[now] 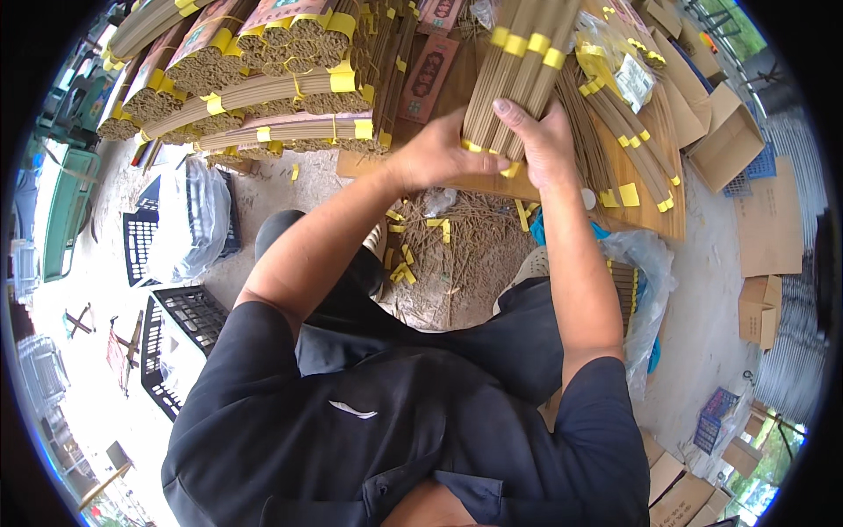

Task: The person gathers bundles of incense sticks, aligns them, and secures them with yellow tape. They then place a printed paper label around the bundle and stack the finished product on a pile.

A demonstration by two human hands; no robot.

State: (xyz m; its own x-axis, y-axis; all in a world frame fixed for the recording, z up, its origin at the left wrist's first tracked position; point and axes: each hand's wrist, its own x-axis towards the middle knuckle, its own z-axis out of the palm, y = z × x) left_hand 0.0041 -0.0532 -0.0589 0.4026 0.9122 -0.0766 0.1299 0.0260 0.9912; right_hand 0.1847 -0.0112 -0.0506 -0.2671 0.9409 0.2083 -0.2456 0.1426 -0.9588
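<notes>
Several bundles of thin brown incense sticks [516, 92], banded with yellow paper, are held together above the table's near edge. My left hand [439, 154] is closed about their lower end from the left, its thumb across the front and its far fingers blurred. From the right, my right hand [546, 145] grips the same bundles, thumb on top and the other fingers hidden behind. Beyond my left hand, a reddish printed paper label [430, 75] lies on the wooden table [673, 149]. More yellow-banded incense bundles [634, 147] rest to the right of my right hand.
A tall stack of incense bundles [290, 88] fills the table's left side. Broken sticks and yellow paper scraps [404, 263] litter the floor between my feet. Black plastic crates [191, 314] stand left; a clear plastic bag [652, 285] and cardboard boxes [724, 145] are at right.
</notes>
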